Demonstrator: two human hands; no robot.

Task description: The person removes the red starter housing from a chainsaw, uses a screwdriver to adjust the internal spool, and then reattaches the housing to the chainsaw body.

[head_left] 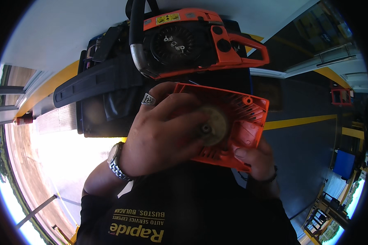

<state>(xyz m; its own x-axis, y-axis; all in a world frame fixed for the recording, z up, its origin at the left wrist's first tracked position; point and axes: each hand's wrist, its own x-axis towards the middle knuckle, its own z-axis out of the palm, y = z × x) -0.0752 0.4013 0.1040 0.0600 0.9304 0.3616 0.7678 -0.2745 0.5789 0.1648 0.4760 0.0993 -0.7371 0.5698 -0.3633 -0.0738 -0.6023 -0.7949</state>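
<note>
An orange recoil starter cover (246,131), inner side up, is held in front of my chest. My right hand (258,160) grips its lower right corner, thumb on the inner face and fingers beneath. In the middle of the cover sits a round, pale starter pulley (218,127) with a small hub. My left hand (155,128), with a ring and a wristwatch, reaches over the cover with bent fingers on the pulley; the fingertips are partly blurred. Just beyond lies an orange and black chainsaw (206,59) on its side, its finned flywheel (173,43) exposed.
The chainsaw rests on a dark support (110,128). A black bar cover (96,83) extends to the left, and a black front handle (138,24) stands up. Yellow lines (300,121) mark the grey floor at right, with a blue box (343,163) farther off.
</note>
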